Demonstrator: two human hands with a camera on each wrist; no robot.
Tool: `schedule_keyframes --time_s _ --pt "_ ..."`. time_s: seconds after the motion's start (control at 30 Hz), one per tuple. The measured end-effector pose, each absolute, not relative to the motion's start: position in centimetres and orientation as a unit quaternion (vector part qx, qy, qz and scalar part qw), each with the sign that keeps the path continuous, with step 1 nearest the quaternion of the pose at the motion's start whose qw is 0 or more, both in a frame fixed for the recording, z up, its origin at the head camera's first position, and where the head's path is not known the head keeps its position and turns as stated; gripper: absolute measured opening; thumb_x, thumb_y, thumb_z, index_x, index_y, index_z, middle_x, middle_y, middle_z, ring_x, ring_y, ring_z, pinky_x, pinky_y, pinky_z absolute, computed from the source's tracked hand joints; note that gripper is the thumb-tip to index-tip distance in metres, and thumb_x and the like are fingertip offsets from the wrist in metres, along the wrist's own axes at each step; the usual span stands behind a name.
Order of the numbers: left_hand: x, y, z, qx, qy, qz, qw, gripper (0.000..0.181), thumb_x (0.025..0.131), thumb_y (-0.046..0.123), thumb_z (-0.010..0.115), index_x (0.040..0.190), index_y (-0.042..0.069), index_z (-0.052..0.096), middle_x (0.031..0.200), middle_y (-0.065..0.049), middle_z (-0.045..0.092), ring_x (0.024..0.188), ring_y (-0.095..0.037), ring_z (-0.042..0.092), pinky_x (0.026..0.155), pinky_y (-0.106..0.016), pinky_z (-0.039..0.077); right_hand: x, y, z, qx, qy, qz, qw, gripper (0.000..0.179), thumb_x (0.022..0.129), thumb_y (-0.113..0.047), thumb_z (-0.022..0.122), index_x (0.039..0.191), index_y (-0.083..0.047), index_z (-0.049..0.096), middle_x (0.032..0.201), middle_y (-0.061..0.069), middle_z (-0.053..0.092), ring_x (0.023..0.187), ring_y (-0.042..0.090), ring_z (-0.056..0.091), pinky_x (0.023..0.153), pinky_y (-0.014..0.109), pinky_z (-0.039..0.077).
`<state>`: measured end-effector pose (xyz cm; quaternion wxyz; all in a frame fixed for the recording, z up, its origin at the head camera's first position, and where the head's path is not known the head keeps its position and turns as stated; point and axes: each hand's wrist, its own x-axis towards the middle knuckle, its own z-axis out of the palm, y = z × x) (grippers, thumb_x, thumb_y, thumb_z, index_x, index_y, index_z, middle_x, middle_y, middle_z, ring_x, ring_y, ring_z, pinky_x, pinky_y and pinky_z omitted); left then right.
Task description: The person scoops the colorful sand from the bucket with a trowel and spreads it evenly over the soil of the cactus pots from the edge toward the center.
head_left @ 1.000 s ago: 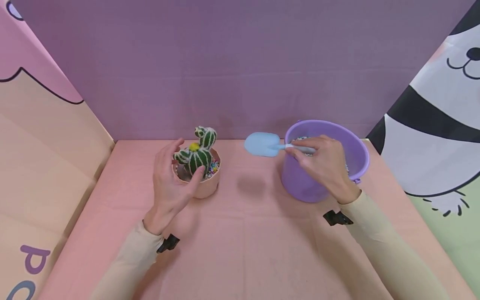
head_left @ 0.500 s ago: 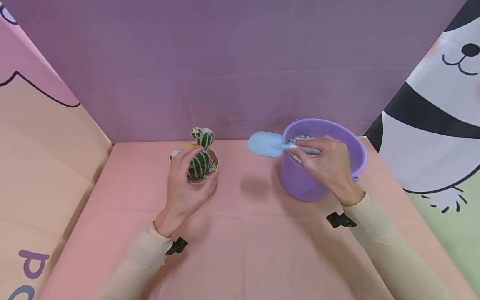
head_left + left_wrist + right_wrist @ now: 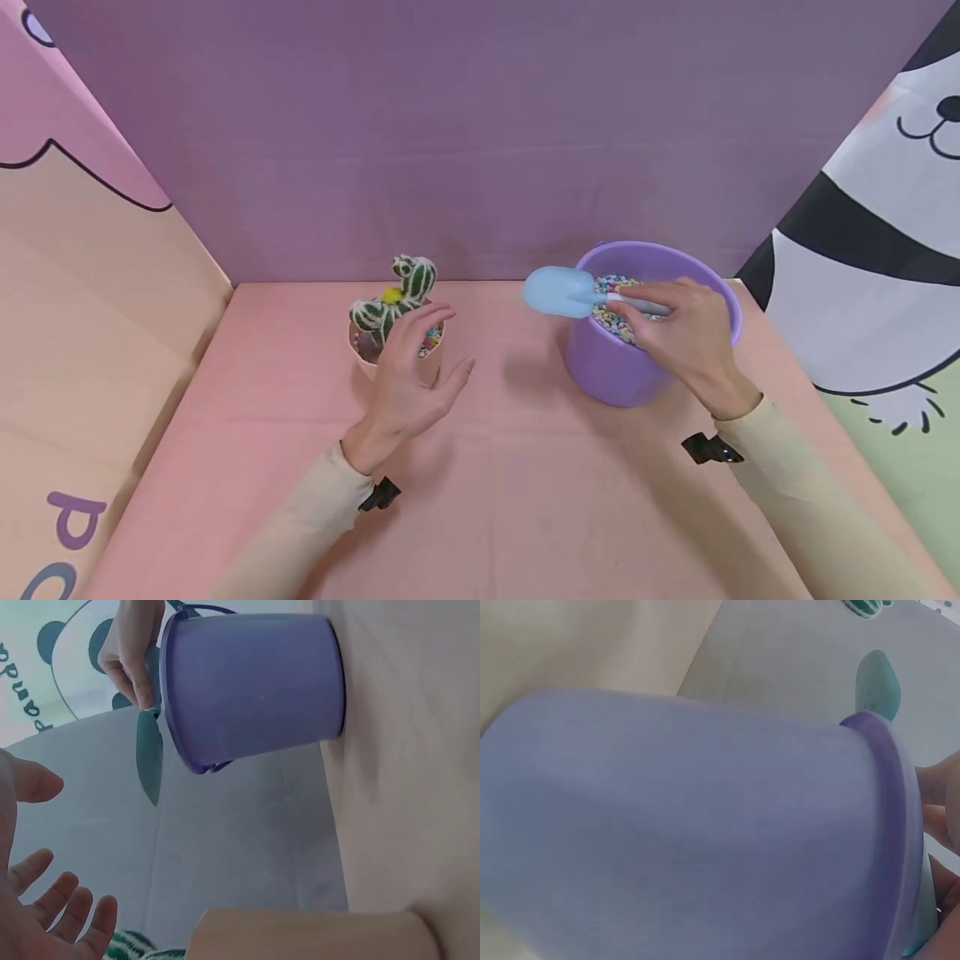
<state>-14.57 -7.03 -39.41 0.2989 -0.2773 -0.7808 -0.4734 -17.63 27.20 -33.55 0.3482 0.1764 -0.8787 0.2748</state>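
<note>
My right hand (image 3: 693, 337) pinches the handle of a light blue toy trowel (image 3: 558, 292) over a purple bucket (image 3: 615, 375). The blade sticks out past the bucket's left rim, level above the table. Small colourful pebbles (image 3: 615, 325) lie inside the bucket. On the left, a green knitted cactus (image 3: 420, 279) with a yellow flower stands in a peach pot (image 3: 363, 360), with similar pebbles around its base. My left hand (image 3: 408, 387) hovers in front of this pot, fingers spread and holding nothing. It hides part of the pot in the head view; the left wrist view shows the pot's plain side (image 3: 300, 934).
Pink cloth covers the table (image 3: 487, 500). A purple backdrop (image 3: 480, 150) rises along its far edge. Side panels with printed cartoons, including a panda (image 3: 832, 292) on the right, flank the table.
My left hand has passed across the front of the cactus pot to its right side, fingers opening out. My right hand has shifted slightly right with the trowel, uncovering more pebbles.
</note>
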Motion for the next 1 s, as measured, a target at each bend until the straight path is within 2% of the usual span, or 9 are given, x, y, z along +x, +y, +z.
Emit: schedule_keyframes --time_s 0.2,0.47,0.53,0.7,0.77,0.93,1.0 --pt "-14.7 -6.0 -39.7 -0.270 -0.799 -0.478 0.247 0.059 0.088 0.017 0.083 0.142 0.009 0.063 0.147 -0.008 0.062 0.135 -0.026 0.057 0.098 -0.042 0.056 -17.5 27.9 -33.8 0.173 -0.875 0.273 0.361 0.021 0.079 -0.017 0.093 0.099 -0.011 0.088 0.090 0.009 0.083 0.075 0.026 0.069 0.071 0.005 0.033" --pt "-15.2 -4.6 -39.8 -0.260 -0.803 -0.499 0.198 0.052 0.093 0.019 0.079 0.142 0.012 0.063 0.147 -0.006 0.062 0.128 -0.023 0.059 0.100 -0.039 0.056 -17.3 28.7 -34.2 0.167 -0.871 0.275 0.371 0.021 0.078 -0.015 0.092 0.098 -0.008 0.087 0.088 0.011 0.083 0.075 0.025 0.067 0.071 0.004 0.033" --pt "-15.3 -4.3 -39.9 -0.258 -0.801 -0.507 0.186 0.052 0.093 0.019 0.078 0.142 0.013 0.063 0.146 -0.006 0.062 0.128 -0.023 0.059 0.100 -0.039 0.056 -17.2 28.9 -34.3 0.162 -0.871 0.275 0.373 0.021 0.078 -0.015 0.092 0.097 -0.008 0.087 0.089 0.011 0.083 0.075 0.019 0.066 0.071 0.005 0.034" --pt "-15.7 -3.6 -40.1 -0.258 -0.808 -0.503 0.167 0.052 0.093 0.022 0.078 0.142 0.015 0.062 0.144 -0.002 0.062 0.126 -0.021 0.058 0.100 -0.037 0.056 -17.1 29.3 -34.6 0.154 -0.871 0.274 0.377 0.022 0.077 -0.014 0.093 0.098 -0.009 0.087 0.090 0.011 0.083 0.079 -0.005 0.057 0.070 0.005 0.034" --pt "-15.8 -3.3 -40.2 -0.261 -0.810 -0.500 0.163 0.052 0.093 0.022 0.078 0.142 0.014 0.062 0.144 -0.002 0.062 0.127 -0.021 0.058 0.100 -0.036 0.056 -17.1 29.4 -34.6 0.155 -0.870 0.270 0.381 0.022 0.077 -0.014 0.093 0.098 -0.009 0.087 0.089 0.011 0.083 0.078 -0.002 0.059 0.070 0.004 0.033" --pt "-16.2 -2.6 -40.0 -0.267 -0.811 -0.497 0.153 0.052 0.094 0.024 0.078 0.142 0.013 0.062 0.145 -0.003 0.061 0.129 -0.021 0.057 0.101 -0.037 0.056 -17.2 30.0 -34.7 0.153 -0.861 0.266 0.406 0.023 0.073 -0.014 0.094 0.094 -0.008 0.087 0.083 0.013 0.082 0.076 0.024 0.065 0.075 0.006 0.031" --pt "-16.3 -2.4 -40.0 -0.267 -0.814 -0.494 0.149 0.053 0.094 0.025 0.077 0.143 0.013 0.062 0.145 -0.002 0.061 0.129 -0.020 0.057 0.101 -0.037 0.055 -17.3 30.2 -34.8 0.150 -0.858 0.270 0.410 0.022 0.072 -0.014 0.094 0.092 -0.008 0.087 0.081 0.013 0.081 0.078 0.024 0.063 0.075 0.008 0.031"
